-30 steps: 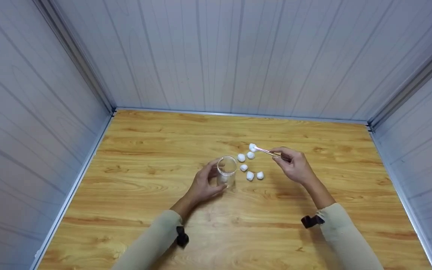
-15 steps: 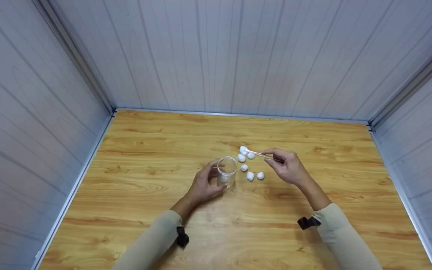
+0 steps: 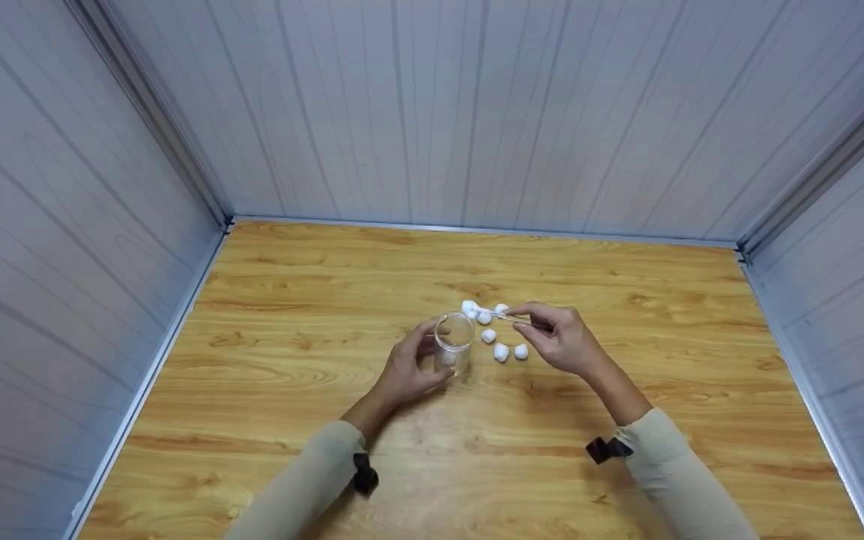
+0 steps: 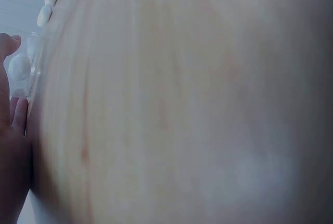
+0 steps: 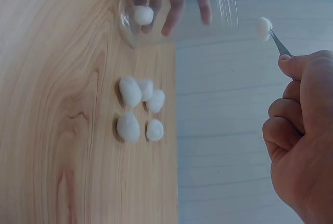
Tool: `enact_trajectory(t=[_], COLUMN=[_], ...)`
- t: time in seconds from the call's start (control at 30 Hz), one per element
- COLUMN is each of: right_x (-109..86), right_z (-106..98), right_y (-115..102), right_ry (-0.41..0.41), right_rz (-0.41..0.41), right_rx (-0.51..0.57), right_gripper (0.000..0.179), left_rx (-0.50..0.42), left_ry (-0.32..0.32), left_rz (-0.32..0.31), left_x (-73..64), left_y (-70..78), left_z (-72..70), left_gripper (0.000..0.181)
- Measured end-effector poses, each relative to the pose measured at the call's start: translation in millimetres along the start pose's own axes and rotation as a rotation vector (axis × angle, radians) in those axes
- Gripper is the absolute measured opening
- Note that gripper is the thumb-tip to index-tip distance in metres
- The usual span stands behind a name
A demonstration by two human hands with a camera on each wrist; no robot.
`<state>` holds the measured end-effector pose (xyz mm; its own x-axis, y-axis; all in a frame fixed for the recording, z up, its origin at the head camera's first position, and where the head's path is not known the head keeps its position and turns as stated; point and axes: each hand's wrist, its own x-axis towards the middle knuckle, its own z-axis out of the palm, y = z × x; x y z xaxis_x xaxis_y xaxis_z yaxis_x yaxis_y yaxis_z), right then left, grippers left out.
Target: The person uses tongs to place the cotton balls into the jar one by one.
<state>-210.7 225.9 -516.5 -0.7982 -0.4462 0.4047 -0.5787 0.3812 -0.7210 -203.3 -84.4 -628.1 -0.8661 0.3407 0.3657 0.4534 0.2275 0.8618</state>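
My left hand [image 3: 408, 369] grips a clear, open-topped jar [image 5: 182, 15] that stands upright on the wooden table. One cotton ball [image 5: 143, 15] lies inside at the jar's bottom. With thumb and fingers, my right hand [image 3: 563, 341] pinches a pair of metal tweezers [image 5: 280, 43]. Their tips hold another cotton ball [image 5: 264, 29] in the air, a little above and beyond the jar's mouth. In the left wrist view only part of the left hand [image 4: 11, 146] shows at the left edge, by the jar.
Several loose cotton balls [image 5: 130, 91] lie on the table [image 3: 312, 315] just right of the jar. Pale panel walls [image 3: 432, 112] enclose the table at the back and both sides. Black straps with small mounts [image 3: 608, 450] sit at both wrists.
The right hand has moved left, carrying the tweezers and their cotton ball over the loose ones to near the jar's mouth. The left hand and jar have stayed in place.
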Motion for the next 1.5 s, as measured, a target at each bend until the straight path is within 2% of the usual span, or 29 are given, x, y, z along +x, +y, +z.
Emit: enact_trajectory(t=[0.2,0.43,0.53,0.8,1.1,1.3,1.4,1.5], right_x=[2.6,3.4,3.3,1.7,1.1,-1.3,-1.9,-2.6], right_z=[4,9,11,12,12,8,6,3], right_y=[-8,-11,-11,-6,-2,0,2,5], right_ry=[-0.028,-0.043,-0.052,-0.037,-0.043,-0.052,-0.037,-0.015], right_rz=[-0.039,-0.070,-0.084,-0.079,-0.063,-0.008,0.012,0.033], right_rx=[0.000,0.022,0.020,0.039,0.037,0.054,0.067,0.075], right_gripper=[0.024,0.024,0.024,0.025,0.026,0.027,0.027,0.028], left_rx=[-0.008,0.005,0.009,0.020,0.007,0.011,0.013,0.018], left_ry=[0.000,0.000,0.006,0.051,0.045,0.048,0.043,0.033], left_rz=[-0.013,0.010,0.032,0.150,0.104,0.134,0.121,0.081], left_x=[-0.3,-0.1,-0.4,-0.9,-0.4,-0.6,-0.9,-1.0], left_y=[-0.3,-1.4,-4.2,-18.0,-11.2,-15.6,-13.7,-10.1], left_z=[0.1,1.5,1.6,2.7,0.5,2.0,1.7,1.6], left_gripper=[0.085,0.086,0.085,0.086,0.084,0.085,0.084,0.084])
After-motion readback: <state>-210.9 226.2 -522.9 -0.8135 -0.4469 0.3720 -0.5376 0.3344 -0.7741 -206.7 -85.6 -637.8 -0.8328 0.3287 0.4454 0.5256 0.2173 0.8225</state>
